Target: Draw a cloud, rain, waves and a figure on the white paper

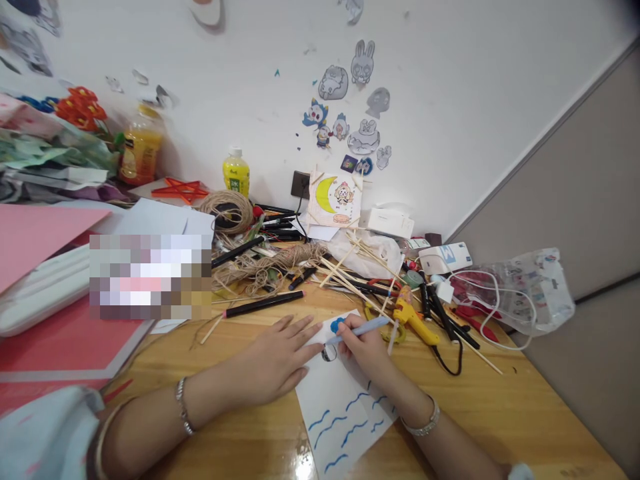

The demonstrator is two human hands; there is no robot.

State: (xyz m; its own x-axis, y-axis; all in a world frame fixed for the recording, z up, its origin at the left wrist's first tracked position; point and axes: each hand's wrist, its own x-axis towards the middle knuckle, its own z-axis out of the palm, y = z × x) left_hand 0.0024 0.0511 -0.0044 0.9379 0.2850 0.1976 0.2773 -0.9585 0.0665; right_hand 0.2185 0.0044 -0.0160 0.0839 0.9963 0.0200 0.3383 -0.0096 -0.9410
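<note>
- Left hand (283,357) lies palm down with fingers spread, grasping nothing, its fingertips on the upper left part of the paper (345,399).
- Right hand (367,350) grips a light-blue pen (370,325) between thumb and fingers, over the paper's upper part; the pen slants up to the right.
- The pen's lower end is hidden by the fingers, so whether it touches the paper I cannot tell.
- Paper lies on the wooden table (240,437), in front of the person, its top edge pointing toward the clutter.
- Blue wavy lines (356,400) cross its lower half; near the top are a solid blue patch (336,325) and, just below, a small dark-outlined drawing (329,353), partly covered by the hands.
- Each wrist wears a silvery bracelet.
- Right of the paper's top sits a yellow glue gun (415,321), with thin sticks (343,275) heaped to its upper left.
- A black marker (264,304) lies beyond the left hand; tangled twine (280,263) lies behind it.
- Against the wall stand a moon picture (325,195) and, farther left, a yellow bottle (236,175).
- Pink folders (65,343) fill the table's left side.
</note>
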